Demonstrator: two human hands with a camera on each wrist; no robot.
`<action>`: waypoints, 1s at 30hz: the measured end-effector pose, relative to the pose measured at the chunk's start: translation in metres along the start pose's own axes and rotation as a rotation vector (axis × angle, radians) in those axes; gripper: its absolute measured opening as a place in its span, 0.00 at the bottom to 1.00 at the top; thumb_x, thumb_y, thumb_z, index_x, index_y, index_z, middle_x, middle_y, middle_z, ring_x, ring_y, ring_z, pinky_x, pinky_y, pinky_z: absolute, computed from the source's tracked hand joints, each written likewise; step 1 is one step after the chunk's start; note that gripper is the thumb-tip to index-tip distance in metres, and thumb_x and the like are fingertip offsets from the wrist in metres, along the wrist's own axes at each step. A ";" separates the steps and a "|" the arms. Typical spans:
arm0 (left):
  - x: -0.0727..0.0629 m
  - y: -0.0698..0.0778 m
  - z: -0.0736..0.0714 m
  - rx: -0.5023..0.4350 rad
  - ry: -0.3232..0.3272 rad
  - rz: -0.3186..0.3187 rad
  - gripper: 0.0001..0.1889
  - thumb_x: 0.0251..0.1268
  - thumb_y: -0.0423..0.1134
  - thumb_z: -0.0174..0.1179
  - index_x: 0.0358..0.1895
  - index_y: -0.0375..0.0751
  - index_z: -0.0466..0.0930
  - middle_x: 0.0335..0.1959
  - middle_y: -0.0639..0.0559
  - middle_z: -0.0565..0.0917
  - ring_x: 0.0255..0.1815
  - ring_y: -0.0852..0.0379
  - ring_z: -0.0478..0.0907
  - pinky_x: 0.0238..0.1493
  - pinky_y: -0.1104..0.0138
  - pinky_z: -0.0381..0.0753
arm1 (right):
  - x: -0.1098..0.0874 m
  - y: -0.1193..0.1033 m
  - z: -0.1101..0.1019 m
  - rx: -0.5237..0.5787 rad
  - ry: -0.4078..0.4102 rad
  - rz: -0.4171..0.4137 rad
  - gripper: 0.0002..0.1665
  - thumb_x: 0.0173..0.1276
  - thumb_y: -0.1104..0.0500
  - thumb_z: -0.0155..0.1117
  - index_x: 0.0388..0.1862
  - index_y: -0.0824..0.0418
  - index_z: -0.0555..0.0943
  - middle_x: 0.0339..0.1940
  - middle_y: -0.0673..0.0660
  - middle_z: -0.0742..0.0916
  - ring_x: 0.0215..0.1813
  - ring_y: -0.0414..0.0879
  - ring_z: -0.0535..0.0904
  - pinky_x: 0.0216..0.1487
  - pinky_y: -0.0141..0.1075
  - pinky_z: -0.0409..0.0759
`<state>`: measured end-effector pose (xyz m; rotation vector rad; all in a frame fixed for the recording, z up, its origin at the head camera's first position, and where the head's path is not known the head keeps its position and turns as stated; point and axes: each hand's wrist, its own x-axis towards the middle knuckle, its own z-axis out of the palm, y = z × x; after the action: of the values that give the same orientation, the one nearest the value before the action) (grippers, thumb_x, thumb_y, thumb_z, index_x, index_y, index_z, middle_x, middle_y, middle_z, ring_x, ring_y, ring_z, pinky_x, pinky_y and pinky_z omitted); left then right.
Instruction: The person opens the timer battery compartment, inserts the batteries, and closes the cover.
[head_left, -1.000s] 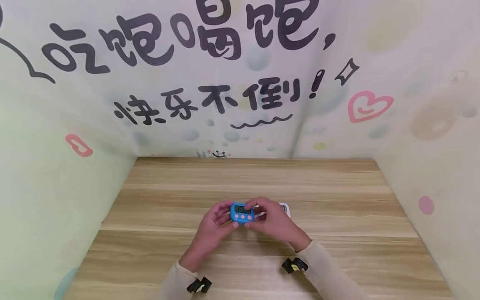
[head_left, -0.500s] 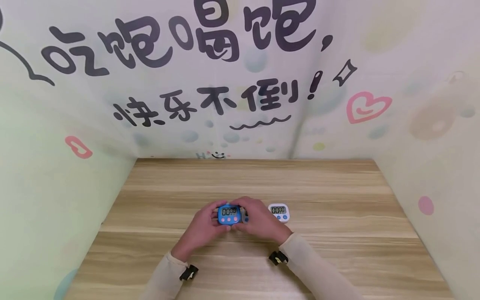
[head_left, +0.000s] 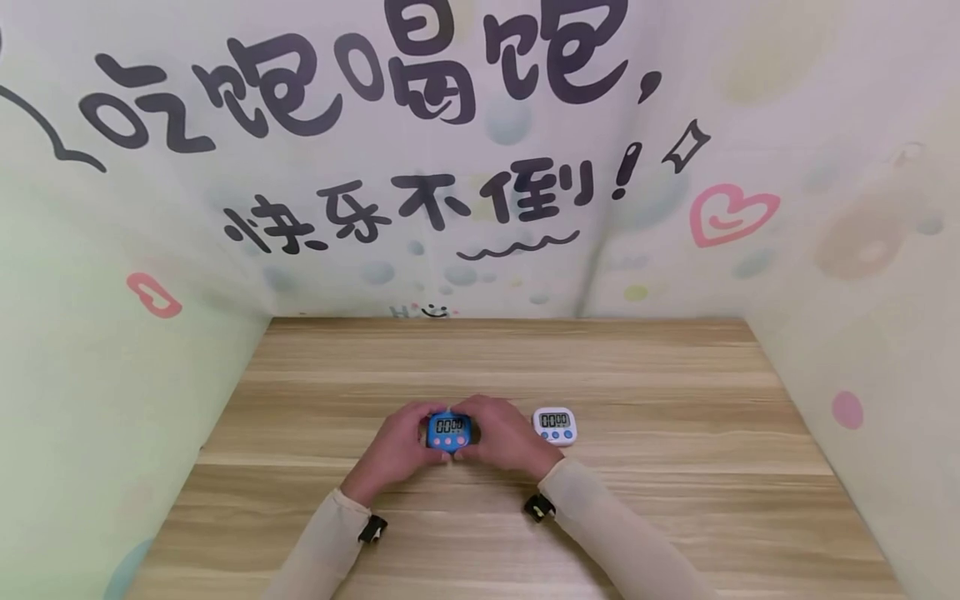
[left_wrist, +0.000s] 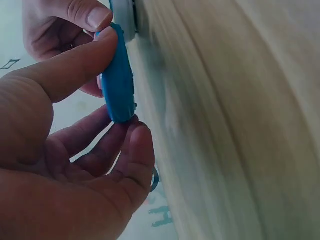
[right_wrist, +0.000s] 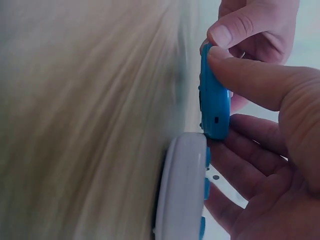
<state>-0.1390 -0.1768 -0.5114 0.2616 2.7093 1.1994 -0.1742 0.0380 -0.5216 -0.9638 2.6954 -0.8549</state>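
Note:
Both hands hold a blue digital timer (head_left: 448,433) with pink buttons, its display facing up and reading zeros. My left hand (head_left: 395,447) grips its left side, thumb at the near edge and fingertips at the far edge. My right hand (head_left: 512,439) pinches the right side the same way. In the left wrist view the timer (left_wrist: 118,87) is edge-on, both thumbs close together on one edge. A white timer (head_left: 555,423) with blue buttons lies just right of my right hand. The right wrist view shows that white timer (right_wrist: 181,192) large, near the blue one.
The wood-grain table (head_left: 637,375) spreads around the hands. Behind it stands a white printed wall (head_left: 360,283) with black lettering, and side walls rise at left and right. Dark wrist cameras sit on both beige sleeves (head_left: 607,525).
Both hands have carried the blue timer left. A right finger that covered part of its display has moved off it. The white timer, partly hidden behind the right hand before, now shows nearly whole.

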 end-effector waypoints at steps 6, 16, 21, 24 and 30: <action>0.005 -0.003 0.001 0.065 -0.017 -0.008 0.36 0.52 0.36 0.84 0.67 0.39 0.81 0.65 0.43 0.83 0.67 0.42 0.79 0.73 0.45 0.79 | 0.005 0.000 0.004 -0.035 -0.016 0.028 0.39 0.60 0.48 0.84 0.68 0.56 0.82 0.64 0.52 0.88 0.64 0.48 0.84 0.70 0.45 0.83; 0.005 -0.002 0.001 0.095 -0.016 -0.003 0.35 0.49 0.34 0.84 0.65 0.36 0.81 0.63 0.42 0.85 0.65 0.40 0.80 0.71 0.43 0.79 | 0.010 -0.001 0.008 -0.083 -0.035 0.034 0.37 0.60 0.48 0.84 0.67 0.56 0.83 0.61 0.52 0.89 0.61 0.48 0.84 0.68 0.44 0.84; 0.005 -0.002 0.001 0.104 -0.022 0.003 0.36 0.49 0.34 0.84 0.65 0.36 0.81 0.63 0.41 0.84 0.65 0.40 0.80 0.71 0.43 0.79 | 0.009 -0.001 0.007 -0.081 -0.037 0.021 0.37 0.61 0.47 0.83 0.67 0.56 0.83 0.61 0.52 0.89 0.61 0.47 0.84 0.68 0.43 0.83; 0.007 -0.003 0.000 0.114 -0.049 0.019 0.38 0.51 0.36 0.84 0.67 0.35 0.79 0.64 0.40 0.83 0.65 0.40 0.80 0.72 0.44 0.79 | 0.007 0.001 0.003 -0.049 -0.019 0.000 0.33 0.66 0.46 0.79 0.66 0.57 0.83 0.60 0.52 0.89 0.60 0.47 0.84 0.67 0.43 0.84; 0.016 -0.010 -0.011 0.117 -0.082 -0.023 0.37 0.66 0.49 0.75 0.74 0.39 0.74 0.69 0.42 0.81 0.68 0.43 0.79 0.72 0.45 0.81 | 0.003 0.012 -0.022 -0.002 0.041 0.023 0.30 0.77 0.42 0.66 0.68 0.59 0.81 0.65 0.56 0.87 0.69 0.53 0.81 0.74 0.50 0.80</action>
<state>-0.1579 -0.1872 -0.5129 0.2868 2.7074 1.0027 -0.1903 0.0541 -0.5104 -0.9244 2.7361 -0.8778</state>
